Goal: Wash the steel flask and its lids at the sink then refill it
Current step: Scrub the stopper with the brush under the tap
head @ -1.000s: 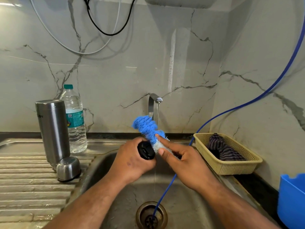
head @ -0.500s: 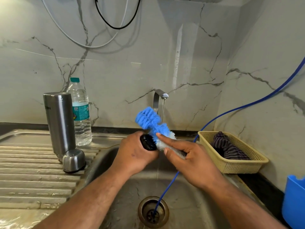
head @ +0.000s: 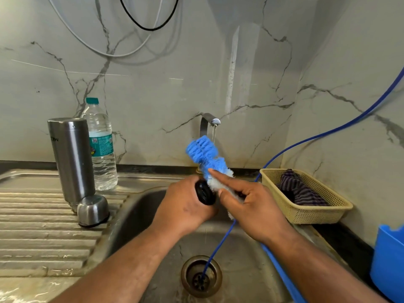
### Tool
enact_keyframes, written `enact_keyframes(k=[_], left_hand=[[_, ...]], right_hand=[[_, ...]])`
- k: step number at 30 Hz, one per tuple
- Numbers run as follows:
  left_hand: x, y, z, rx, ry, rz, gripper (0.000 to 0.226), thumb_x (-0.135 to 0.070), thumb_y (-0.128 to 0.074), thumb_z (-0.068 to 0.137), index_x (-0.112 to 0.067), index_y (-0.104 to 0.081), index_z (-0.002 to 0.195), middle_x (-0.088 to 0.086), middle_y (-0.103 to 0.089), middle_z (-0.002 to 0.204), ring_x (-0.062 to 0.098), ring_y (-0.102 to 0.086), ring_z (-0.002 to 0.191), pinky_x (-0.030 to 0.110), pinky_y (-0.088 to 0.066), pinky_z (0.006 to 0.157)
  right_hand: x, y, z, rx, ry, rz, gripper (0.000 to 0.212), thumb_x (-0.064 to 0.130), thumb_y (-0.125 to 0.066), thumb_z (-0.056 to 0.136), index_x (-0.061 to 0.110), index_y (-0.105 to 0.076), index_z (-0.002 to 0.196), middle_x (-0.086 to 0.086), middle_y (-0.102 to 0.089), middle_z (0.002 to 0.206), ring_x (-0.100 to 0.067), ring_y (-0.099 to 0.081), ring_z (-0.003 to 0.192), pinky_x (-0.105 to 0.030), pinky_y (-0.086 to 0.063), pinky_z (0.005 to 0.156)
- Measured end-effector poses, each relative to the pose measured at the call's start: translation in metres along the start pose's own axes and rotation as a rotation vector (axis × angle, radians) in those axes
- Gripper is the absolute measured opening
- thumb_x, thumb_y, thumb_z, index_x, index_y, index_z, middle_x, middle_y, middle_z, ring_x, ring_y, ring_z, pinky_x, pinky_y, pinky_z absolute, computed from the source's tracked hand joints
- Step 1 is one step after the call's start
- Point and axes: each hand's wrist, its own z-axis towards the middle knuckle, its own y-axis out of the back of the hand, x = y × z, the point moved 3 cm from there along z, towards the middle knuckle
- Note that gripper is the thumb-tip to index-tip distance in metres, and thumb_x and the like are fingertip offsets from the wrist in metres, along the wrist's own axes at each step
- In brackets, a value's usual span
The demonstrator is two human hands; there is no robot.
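Steel flask [head: 71, 158] upright; water bottle [head: 102, 154] just behind.

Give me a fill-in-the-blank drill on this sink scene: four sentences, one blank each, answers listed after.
1. The left hand grips a small round ____ lid.
2. The right hand holds a blue and white ____ beside that lid.
3. The striped cloth lies in the yellow ____.
4. The thin blue hose runs down into the sink's ____.

Missing words: black; brush; basket; drain.
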Motion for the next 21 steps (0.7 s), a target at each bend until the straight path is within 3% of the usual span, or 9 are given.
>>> enact_keyframes(k=[2,4,7,9,12,15,17,19,21], left_hand=[[-0.003,-0.008,-0.002,0.050,-0.026,0.024,0.021,-0.037,-0.081,0.071,-0.037,-0.069,0.087,-0.019,-0.071,0.076,-0.011,-0.065,0.074,0.009,-0.046,0.060],[-0.001,-0.001,-0.001,0.026,-0.013,0.001,0.019,-0.035,-0.082,0.074,-0.038,-0.070,0.088,-0.021,-0.069,0.075,-0.015,-0.064,0.076,0.006,-0.046,0.062],[0.006,0.018,0.003,-0.079,0.044,-0.026,0.019,-0.036,-0.081,0.070,-0.039,-0.064,0.078,-0.022,-0.066,0.066,-0.017,-0.061,0.070,0.004,-0.043,0.058],[0.007,0.018,0.004,-0.095,0.045,-0.016,0.023,-0.036,-0.084,0.066,-0.036,-0.064,0.079,-0.020,-0.068,0.068,-0.012,-0.063,0.068,0.008,-0.043,0.055],[0.005,-0.001,0.000,0.009,0.019,0.026,0.028,-0.038,-0.084,0.069,-0.037,-0.065,0.089,-0.019,-0.069,0.076,-0.011,-0.064,0.073,0.008,-0.046,0.061],[0.007,-0.001,0.000,0.008,-0.016,0.000,0.019,-0.034,-0.078,0.077,-0.041,-0.064,0.087,-0.020,-0.068,0.079,-0.008,-0.066,0.079,0.013,-0.051,0.071],[0.015,0.011,0.002,-0.054,0.021,0.004,0.027,-0.022,-0.079,0.081,-0.042,-0.061,0.082,-0.020,-0.064,0.074,-0.006,-0.065,0.077,0.007,-0.046,0.063],[0.017,0.017,0.003,-0.048,0.032,0.033,0.024,-0.024,-0.081,0.079,-0.040,-0.063,0.080,-0.022,-0.065,0.069,-0.006,-0.065,0.074,0.005,-0.042,0.057],[0.011,0.012,0.000,-0.004,0.015,0.003,0.021,-0.030,-0.083,0.075,-0.038,-0.066,0.084,-0.023,-0.068,0.072,-0.011,-0.065,0.074,0.004,-0.044,0.059]], right_hand=[[0.003,-0.002,0.000,0.001,0.025,0.041,0.046,0.039,-0.057,0.088,0.063,-0.061,0.127,-0.004,-0.075,0.116,-0.031,-0.066,0.115,-0.055,-0.056,0.093],[0.007,-0.003,-0.004,0.041,0.063,0.043,0.046,0.029,-0.061,0.095,0.059,-0.062,0.129,0.006,-0.077,0.113,-0.026,-0.070,0.110,-0.049,-0.059,0.092],[0.007,-0.002,-0.007,0.078,0.096,-0.033,0.048,0.020,-0.062,0.096,0.055,-0.064,0.129,0.021,-0.072,0.076,-0.004,-0.062,0.061,-0.025,-0.054,0.062],[-0.002,0.001,-0.002,0.048,0.049,-0.052,0.047,0.020,-0.062,0.096,0.055,-0.065,0.128,0.023,-0.062,0.062,-0.003,-0.048,0.052,-0.024,-0.045,0.056],[-0.003,0.003,0.001,0.005,0.051,-0.016,0.048,0.020,-0.061,0.098,0.054,-0.063,0.131,0.020,-0.066,0.066,-0.008,-0.060,0.059,-0.029,-0.052,0.061],[0.008,-0.002,-0.005,0.091,0.171,-0.018,0.050,0.016,-0.062,0.100,0.049,-0.061,0.137,0.019,-0.062,0.069,0.000,-0.053,0.061,-0.023,-0.047,0.062],[0.010,-0.005,-0.006,0.163,0.229,-0.096,0.051,0.019,-0.062,0.100,0.050,-0.057,0.140,0.010,-0.058,0.070,-0.005,-0.041,0.058,-0.025,-0.041,0.058],[0.005,-0.004,-0.003,0.191,0.238,-0.159,0.054,0.023,-0.059,0.099,0.055,-0.052,0.143,0.002,-0.069,0.083,-0.015,-0.047,0.061,-0.032,-0.045,0.061],[0.002,0.000,0.001,0.187,0.200,-0.210,0.058,0.024,-0.056,0.102,0.056,-0.042,0.148,0.016,-0.072,0.095,-0.002,-0.053,0.066,-0.031,-0.047,0.066]])
